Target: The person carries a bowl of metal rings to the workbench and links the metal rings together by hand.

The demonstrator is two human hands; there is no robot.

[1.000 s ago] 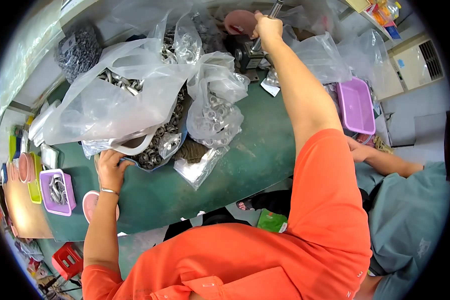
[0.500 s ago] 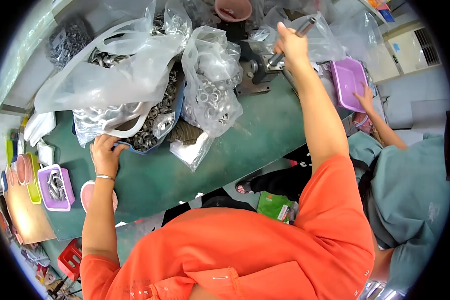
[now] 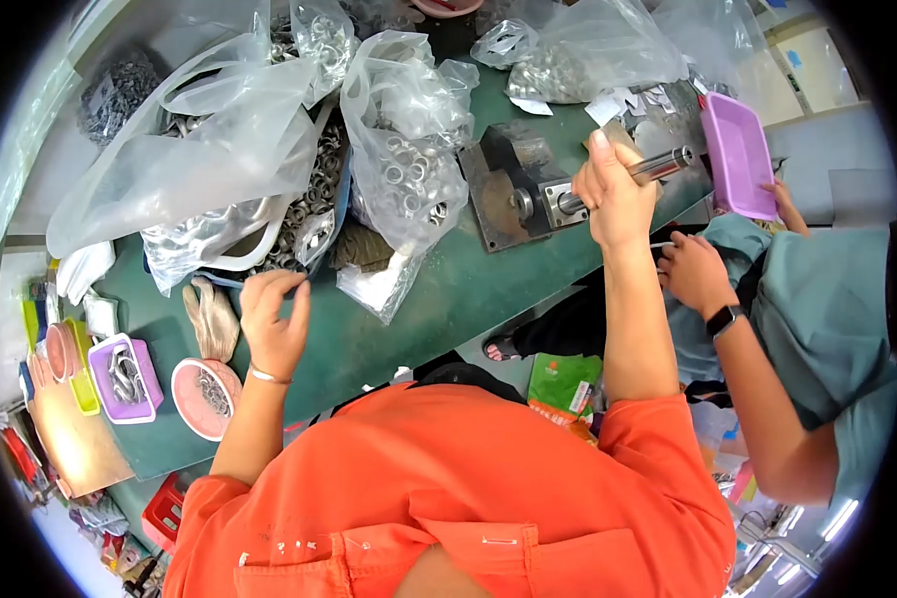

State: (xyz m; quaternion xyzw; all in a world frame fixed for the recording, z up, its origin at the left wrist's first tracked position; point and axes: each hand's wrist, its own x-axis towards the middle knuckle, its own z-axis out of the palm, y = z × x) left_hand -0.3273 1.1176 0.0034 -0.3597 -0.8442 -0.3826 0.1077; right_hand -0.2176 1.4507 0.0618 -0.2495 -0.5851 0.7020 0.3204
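Head cam, only view: right hand has its fingers wrapped snugly around a shiny round steel bar, whose other end looks to meet a dark, blocky metal fixture with a flat base plate on the green-topped counter. Left hand's grip is loosely curled, thumb apart from the fingers, nothing visible in it. It's just beside a crumpled tan fabric glove and near a blue-rimmed tub heaped with dark metal rings.

For working that bar, I'd say a full fist beats fingertips, since smooth steel could slip. Wrist in line with the forearm should be kinder too, and the left fingers are best well apart from the fixture, like here. Mind the co-worker's hand near the right forearm; a wide swing might clip it.
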